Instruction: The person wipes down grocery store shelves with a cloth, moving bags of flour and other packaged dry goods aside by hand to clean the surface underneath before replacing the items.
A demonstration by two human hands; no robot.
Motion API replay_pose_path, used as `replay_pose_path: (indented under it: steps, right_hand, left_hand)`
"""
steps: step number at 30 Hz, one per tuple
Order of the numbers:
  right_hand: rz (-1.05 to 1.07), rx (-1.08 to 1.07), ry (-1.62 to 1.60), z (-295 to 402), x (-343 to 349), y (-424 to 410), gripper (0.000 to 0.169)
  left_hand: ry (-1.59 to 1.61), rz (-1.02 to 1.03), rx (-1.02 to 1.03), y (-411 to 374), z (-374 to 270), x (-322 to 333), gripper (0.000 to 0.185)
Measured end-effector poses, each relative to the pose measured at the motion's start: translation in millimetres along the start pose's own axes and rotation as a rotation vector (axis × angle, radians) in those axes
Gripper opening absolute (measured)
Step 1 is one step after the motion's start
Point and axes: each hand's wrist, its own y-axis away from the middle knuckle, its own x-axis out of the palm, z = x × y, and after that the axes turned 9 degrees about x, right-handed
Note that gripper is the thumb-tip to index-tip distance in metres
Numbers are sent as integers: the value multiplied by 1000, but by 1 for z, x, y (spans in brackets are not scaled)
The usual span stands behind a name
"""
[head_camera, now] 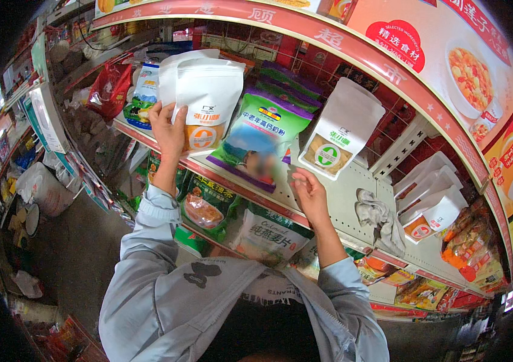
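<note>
My left hand grips the left edge of a white stand-up pouch with an orange print and a clear window, thumb on its front. Another white pouch stands just behind it. To the right, a green and purple bag of milk powder leans back on the shelf, with more purple bags behind. Further right stands a white pouch with green print. My right hand holds nothing; its fingers are loosely bent and apart, below that pouch and over the shelf's front edge.
A crumpled grey cloth lies on the perforated metal shelf. Beyond a slotted upright, several white pouches stand in a row. A red-edged shelf overhangs from above. Oatmeal bags fill the shelf below.
</note>
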Motion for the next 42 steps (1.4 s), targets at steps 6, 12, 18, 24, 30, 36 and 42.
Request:
replay_pose_path:
  steps: [6,12,18,24,30,36,42]
  right_hand:
    - [33,55,-83,-6,-2,-2,32]
    - [-4,-136,173,0,0,2,30]
    - [26,-752,1022,30,28,17,47]
    - [26,-752,1098,30,51,0,63]
    - [21,-696,1054,27,52,-3,66]
    - [385,-309,17,62,19,51,112]
    - [100,-306,163,79,17,102,111]
  left_hand:
    - [196,-80,43,-9,-3,-4,12]
    - [80,-313,10,-31,14,-36,7]
    - [420,-417,-148,-38,-6,-82,8]
    - [848,-330,-387,-29,-37,-109,12]
    - [1044,-133,-432,-16,-62,-103,14]
    - [1180,-1,-549,0,-102,-77,20]
    - [1171,231,-613,30,-176,-18,7]
